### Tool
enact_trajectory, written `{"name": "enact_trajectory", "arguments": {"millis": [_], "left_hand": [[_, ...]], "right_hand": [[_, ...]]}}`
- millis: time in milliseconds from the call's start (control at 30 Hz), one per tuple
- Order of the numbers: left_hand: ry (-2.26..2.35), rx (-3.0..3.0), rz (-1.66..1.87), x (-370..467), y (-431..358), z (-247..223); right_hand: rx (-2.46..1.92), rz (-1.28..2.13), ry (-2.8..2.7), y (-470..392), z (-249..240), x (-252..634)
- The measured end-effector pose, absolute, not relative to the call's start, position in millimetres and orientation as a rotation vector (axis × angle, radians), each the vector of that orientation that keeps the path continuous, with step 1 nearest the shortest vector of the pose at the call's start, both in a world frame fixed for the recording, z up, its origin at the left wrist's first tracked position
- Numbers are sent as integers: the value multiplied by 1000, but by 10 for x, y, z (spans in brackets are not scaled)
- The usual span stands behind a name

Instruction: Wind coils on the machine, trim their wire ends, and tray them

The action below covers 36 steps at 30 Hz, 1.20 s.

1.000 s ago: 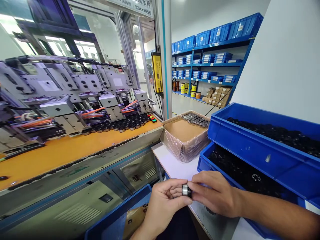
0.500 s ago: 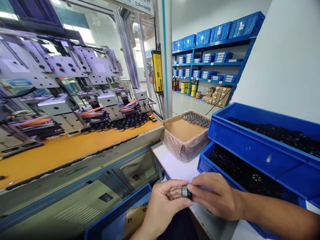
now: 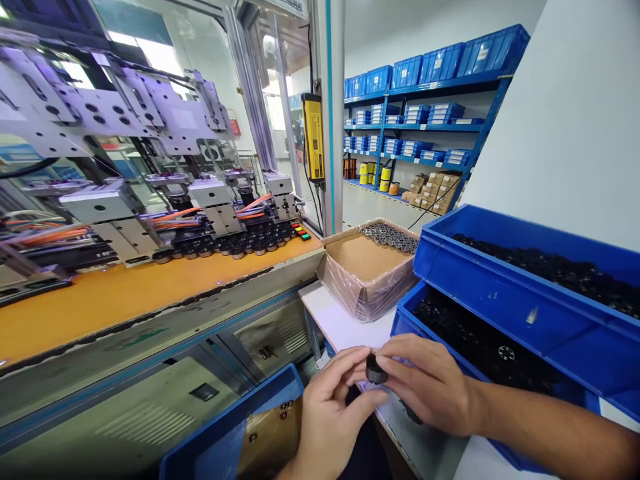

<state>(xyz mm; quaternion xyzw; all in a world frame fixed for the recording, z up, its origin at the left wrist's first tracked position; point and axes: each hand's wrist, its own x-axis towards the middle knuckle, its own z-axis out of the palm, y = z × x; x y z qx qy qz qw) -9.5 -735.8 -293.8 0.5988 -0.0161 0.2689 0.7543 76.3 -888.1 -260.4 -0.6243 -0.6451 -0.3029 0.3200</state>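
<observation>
A small round part, dark with a ridged side, is held up between my two hands. My left hand curls around its near left side, thumb below and fingertips at its upper edge. My right hand grips it from the right with fingertips and thumb. Something dark shows beneath my right palm, too hidden to name. Right of my hands, a lower blue bin holds many black pieces, with one pale toothed ring lying on them. An upper blue bin with more black pieces is stacked over it.
Ahead stands a plastic-wrapped cardboard box with rows of metal cores. At left, a machine has an orange worktop bearing rows of round parts. Below my left hand is another blue bin. Shelving stands behind.
The round part has turned in my fingers: its grey band faced me before, and now its dark ridged side does. My left fingers have lifted and opened a little around it.
</observation>
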Motion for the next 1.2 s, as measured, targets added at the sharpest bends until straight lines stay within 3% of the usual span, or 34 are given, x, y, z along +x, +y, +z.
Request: {"name": "enact_trajectory", "arguments": {"millis": [167,300,567,767,867,1033,1200], "left_hand": [[-331,1738,862,-104,-7134,-2859],[-330,1756,860,-133,-7147,-2899],[-62,1166,344,-43,-7334,-3009],[-107,832,-4,-18,-7325,-3067],[-173,1030,110,-39,-7263,-3089],[-305,1602,607,-39,-7148,-3038],[-376,1714,792,-22,-7128,-3002]], "right_hand": [[-1658,-652,-1686,-8896,-2559,715],[-1681,-579,-1685,-8903,-2526,699],[-1664,-769,-1778,-8881,-2551,751],[-1651,-565,-1583,-8866,-2564,758],[-1641,-584,-1587,-8864,-2556,756],[-1667,-576,-1634,-8856,-2540,745],[-1709,-531,-1619,-8855,-2523,696]]}}
